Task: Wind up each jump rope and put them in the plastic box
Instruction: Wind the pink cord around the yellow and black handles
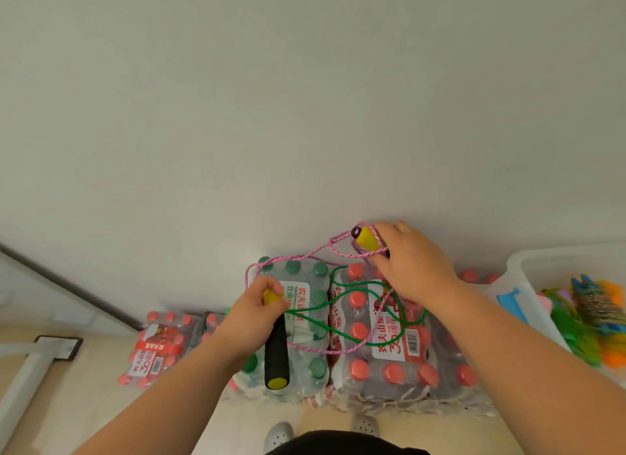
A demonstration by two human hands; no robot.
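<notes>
My left hand grips a black foam jump rope handle with yellow ends, held above the bottle packs. My right hand is raised near the wall and holds the other yellow-tipped handle. A pink speckled rope loops around that handle and runs down over the packs. A green rope lies in loose loops on the red-capped pack. The clear plastic box stands at the right with colourful ropes inside.
Shrink-wrapped packs of bottles, one green-capped and several red-capped, sit on the floor against the white wall. Another red-capped pack lies at the left. A white post with a black base stands far left. My shoes show below.
</notes>
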